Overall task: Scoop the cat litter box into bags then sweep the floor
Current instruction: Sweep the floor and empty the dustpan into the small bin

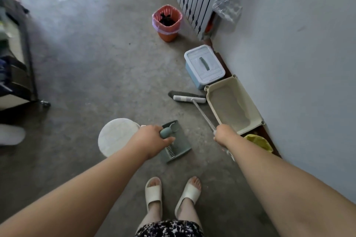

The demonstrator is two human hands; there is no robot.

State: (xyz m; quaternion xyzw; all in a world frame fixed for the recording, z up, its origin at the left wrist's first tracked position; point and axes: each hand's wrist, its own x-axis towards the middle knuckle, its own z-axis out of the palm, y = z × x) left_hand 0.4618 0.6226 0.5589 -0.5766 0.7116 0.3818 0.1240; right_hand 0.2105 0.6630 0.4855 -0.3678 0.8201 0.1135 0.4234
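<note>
Beside the litter box (247, 96)
Left hand (152, 140) curls round dustpan (179, 146) handle; right hand (225, 134) clasps broom (189, 99) pole.

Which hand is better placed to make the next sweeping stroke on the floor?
The right. The right hand grips the broom by its handle, and the broom's head lies on the floor beside the litter box. The left hand is busy holding the dustpan.
</note>
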